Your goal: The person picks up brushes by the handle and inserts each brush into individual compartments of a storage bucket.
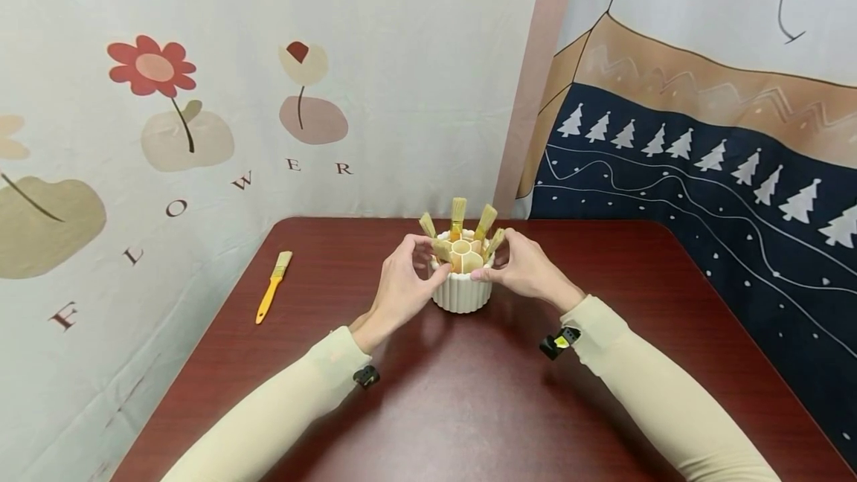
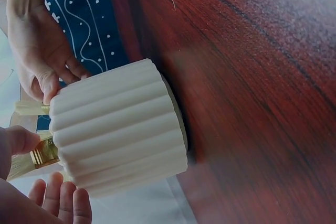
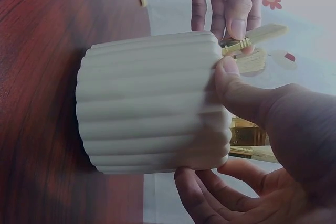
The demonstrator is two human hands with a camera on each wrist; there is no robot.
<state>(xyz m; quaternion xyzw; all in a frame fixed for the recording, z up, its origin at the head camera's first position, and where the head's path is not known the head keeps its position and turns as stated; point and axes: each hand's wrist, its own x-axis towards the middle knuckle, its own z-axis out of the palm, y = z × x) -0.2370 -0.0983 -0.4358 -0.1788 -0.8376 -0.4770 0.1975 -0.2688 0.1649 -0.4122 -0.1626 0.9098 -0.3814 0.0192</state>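
A white ribbed cup (image 1: 460, 294) stands mid-table with several pale-bristled brushes (image 1: 458, 213) upright in its divided top. My left hand (image 1: 420, 265) is at the cup's left rim and pinches one brush (image 2: 44, 153) by its gold ferrule between thumb and fingers. My right hand (image 1: 497, 259) is at the right rim: its thumb (image 3: 229, 77) presses the cup's (image 3: 149, 103) edge and the fingers (image 3: 202, 195) curl round its side. The left wrist view shows the cup (image 2: 118, 124) on its side, with the right hand (image 2: 39, 61) beyond it.
A yellow-handled brush (image 1: 271, 288) lies alone on the dark red table (image 1: 469, 407) at the left, near the flower-print cloth wall (image 1: 201, 132). A blue and tan tree-print cloth (image 1: 703, 169) hangs along the right side.
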